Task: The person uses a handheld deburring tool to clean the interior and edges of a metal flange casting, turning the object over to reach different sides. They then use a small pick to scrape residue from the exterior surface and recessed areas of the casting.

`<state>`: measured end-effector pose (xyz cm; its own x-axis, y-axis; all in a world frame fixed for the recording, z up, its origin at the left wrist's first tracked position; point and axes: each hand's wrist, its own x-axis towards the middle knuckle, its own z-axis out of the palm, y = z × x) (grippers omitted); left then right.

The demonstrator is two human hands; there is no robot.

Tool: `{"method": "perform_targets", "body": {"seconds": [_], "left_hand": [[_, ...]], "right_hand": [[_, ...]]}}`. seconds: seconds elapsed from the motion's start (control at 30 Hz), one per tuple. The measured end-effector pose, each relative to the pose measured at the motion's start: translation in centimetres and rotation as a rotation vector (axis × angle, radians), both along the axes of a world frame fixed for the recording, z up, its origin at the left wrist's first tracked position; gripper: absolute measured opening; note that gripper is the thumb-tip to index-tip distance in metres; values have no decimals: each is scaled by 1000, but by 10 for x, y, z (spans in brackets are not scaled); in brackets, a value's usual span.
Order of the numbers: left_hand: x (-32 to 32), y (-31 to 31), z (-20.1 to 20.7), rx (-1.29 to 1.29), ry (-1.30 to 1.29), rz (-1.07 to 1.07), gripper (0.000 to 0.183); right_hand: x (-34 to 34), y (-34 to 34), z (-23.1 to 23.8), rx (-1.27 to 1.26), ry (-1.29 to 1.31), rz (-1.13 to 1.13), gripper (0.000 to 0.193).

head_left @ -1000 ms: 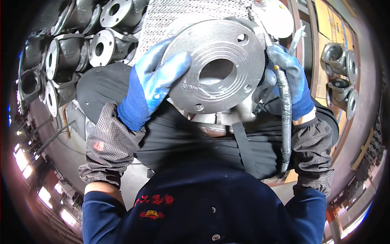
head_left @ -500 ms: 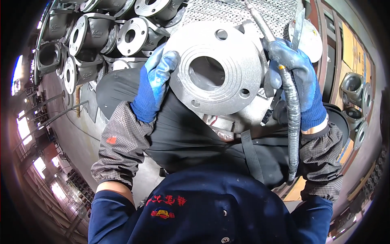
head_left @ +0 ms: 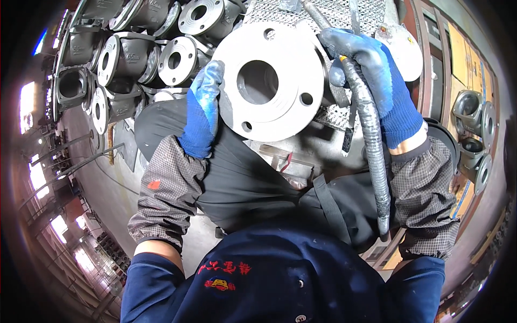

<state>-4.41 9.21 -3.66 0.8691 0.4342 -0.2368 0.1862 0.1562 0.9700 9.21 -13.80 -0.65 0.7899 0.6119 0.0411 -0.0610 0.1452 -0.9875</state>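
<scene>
A grey cast-metal flanged valve body stands before me, its round flange with a wide central bore and several bolt holes turned up. My left hand, in a blue coated glove, curls round the flange's left rim. On the other side, my gloved right hand is closed round a tape-wrapped hose-like tool, whose thinner end slants up past the casting. A narrow flat metal strip with a dark lower end passes behind that hand. Whether the right fingers also touch the casting is hidden.
Several similar castings are stacked at the upper left. A textured metal plate lies beyond the casting, with a pale round disc to its right. More castings sit on boards at the far right. My legs are close below.
The flanged valve body has shifted slightly left and turned, its bolt holes now elsewhere. My right hand has moved up and left with the hose-like tool. My left hand stays at the rim.
</scene>
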Motion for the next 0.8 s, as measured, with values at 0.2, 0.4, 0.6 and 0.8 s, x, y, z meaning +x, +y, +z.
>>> {"method": "perform_targets", "body": {"seconds": [0.2,0.4,0.6,0.8], "left_hand": [[7,-7,-1,110,34,-26,52],[2,-18,20,558,-142,44,32],[-14,-75,61,-97,-248,-323,48],[3,-89,55,-3,-316,-514,49]], "right_hand": [[16,-3,4,-210,466,-53,32],[4,-22,17,-385,35,-186,35],[-40,-32,55,-145,482,343,28],[-63,-32,42,16,866,469,39]]}}
